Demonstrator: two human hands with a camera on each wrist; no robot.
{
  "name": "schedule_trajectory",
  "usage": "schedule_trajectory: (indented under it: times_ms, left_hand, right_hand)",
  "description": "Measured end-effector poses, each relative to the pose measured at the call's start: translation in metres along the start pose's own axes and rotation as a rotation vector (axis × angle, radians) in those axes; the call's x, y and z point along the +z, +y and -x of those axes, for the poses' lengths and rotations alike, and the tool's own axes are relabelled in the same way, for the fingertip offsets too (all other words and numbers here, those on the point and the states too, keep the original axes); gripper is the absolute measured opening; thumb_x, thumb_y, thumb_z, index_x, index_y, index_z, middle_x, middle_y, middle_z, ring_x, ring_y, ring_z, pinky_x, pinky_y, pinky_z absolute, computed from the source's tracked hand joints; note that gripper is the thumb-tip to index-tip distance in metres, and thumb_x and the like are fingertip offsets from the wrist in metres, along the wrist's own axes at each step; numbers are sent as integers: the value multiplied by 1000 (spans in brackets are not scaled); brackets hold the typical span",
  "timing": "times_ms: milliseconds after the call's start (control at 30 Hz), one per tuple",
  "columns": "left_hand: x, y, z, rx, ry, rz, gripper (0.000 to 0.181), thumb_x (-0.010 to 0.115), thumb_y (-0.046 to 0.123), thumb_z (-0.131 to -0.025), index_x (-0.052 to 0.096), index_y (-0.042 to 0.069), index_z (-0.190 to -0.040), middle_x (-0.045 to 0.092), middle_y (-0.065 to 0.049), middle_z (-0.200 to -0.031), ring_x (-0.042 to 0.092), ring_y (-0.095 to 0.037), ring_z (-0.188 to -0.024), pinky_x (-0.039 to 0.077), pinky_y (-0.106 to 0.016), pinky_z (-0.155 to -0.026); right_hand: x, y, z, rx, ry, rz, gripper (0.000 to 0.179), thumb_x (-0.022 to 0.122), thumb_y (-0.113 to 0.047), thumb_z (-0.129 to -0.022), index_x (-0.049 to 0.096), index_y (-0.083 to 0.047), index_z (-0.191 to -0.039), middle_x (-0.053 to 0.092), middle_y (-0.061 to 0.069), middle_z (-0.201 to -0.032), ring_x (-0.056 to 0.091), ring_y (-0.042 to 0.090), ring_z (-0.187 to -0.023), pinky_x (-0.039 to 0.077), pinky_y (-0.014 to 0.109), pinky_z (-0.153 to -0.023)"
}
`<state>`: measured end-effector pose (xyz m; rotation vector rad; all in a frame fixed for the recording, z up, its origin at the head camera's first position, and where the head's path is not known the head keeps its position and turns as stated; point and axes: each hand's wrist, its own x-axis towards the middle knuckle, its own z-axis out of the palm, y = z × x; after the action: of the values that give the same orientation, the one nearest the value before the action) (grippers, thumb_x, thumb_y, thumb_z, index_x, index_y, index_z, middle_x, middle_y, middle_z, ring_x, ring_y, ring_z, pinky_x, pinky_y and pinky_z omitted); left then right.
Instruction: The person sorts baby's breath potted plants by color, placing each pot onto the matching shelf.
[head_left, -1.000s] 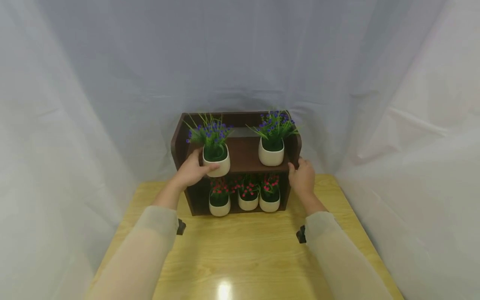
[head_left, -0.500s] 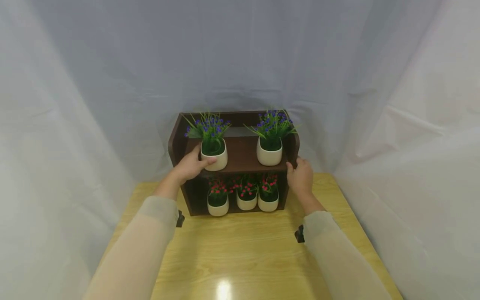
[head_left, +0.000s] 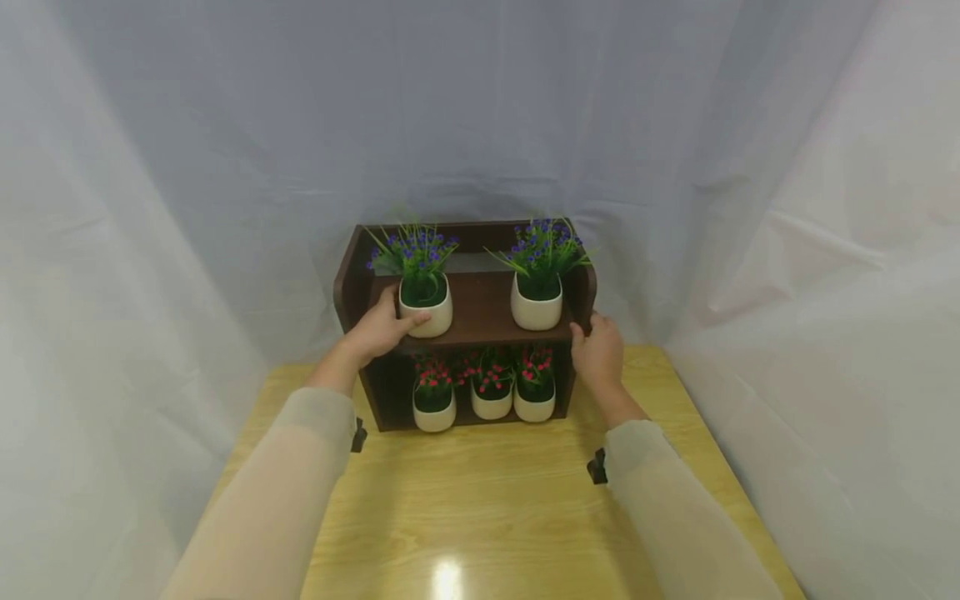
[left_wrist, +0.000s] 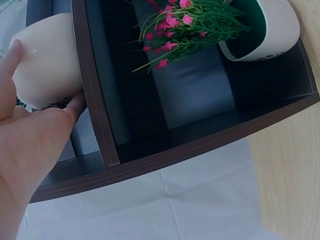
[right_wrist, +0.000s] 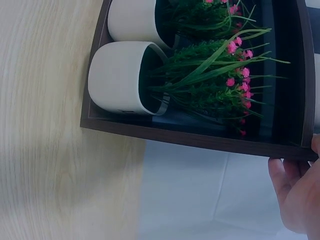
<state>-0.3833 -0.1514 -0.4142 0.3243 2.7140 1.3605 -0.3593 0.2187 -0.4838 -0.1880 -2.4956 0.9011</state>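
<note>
My left hand grips a white pot of purple flowers at the left of the upper shelf, thumb across its front and fingers round its left side. In the left wrist view that white pot stands close over the shelf board. On the right, my right hand holds the side panel of the dark brown two-tier shelf, thumb in front and fingers outside, as the right wrist view also shows. Near it, a second pot of purple flowers stands on the upper board.
Below, three white pots with pink-red flowers stand in the lower tier: a left one, a middle one and a right one. The shelf stands at the back of a wooden table, with pale curtains behind and at both sides.
My left hand has moved its pot back and slightly left, from over the front edge of the upper shelf to farther in. My right hand has kept its hold on the side panel.
</note>
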Motion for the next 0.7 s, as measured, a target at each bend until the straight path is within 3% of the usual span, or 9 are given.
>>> schedule_trajectory:
  times_ms: [300, 367, 467, 533, 700]
  left_hand:
    - [0, 3, 3, 101, 31, -160, 94, 64, 42, -110, 9, -5, -170, 44, -37, -163, 44, -52, -154, 34, -63, -132]
    - [-1, 4, 6, 99, 30, -198, 99, 63, 43, -110, 3, -10, -169, 37, -40, -166, 40, -53, -156, 33, -63, -133]
    - [0, 9, 15, 80, 30, -247, 103, 60, 43, -112, -4, -17, -166, 24, -44, -170, 33, -55, -159, 30, -63, -134]
    - [3, 14, 23, 71, 34, -274, 102, 58, 42, -112, -5, -18, -165, 13, -44, -173, 25, -55, -162, 26, -63, -135]
    - [16, 22, 50, 51, 75, -371, 95, 56, 43, -113, 4, -13, -169, 8, -38, -177, 18, -57, -164, 23, -68, -134]
  right_hand:
    - [-1, 2, -5, -17, -52, -25, 43, 64, -27, -111, 64, 11, -130, 65, 35, -121, 64, 54, -120, 53, 64, -105]
    - [-2, 2, -7, -41, -74, -43, 41, 65, -27, -110, 64, 10, -128, 65, 35, -121, 64, 53, -118, 54, 63, -104]
    - [-7, 2, -7, -82, -137, -59, 40, 66, -26, -110, 64, 10, -127, 64, 36, -122, 64, 53, -119, 54, 63, -104]
    - [-13, 1, -6, -105, -193, -48, 44, 64, -27, -110, 61, 10, -135, 64, 38, -127, 62, 53, -123, 54, 64, -107]
    - [-29, -6, 9, -134, -315, 98, 70, 56, -33, -113, 38, 19, -157, 52, 44, -149, 50, 58, -143, 44, 66, -123]
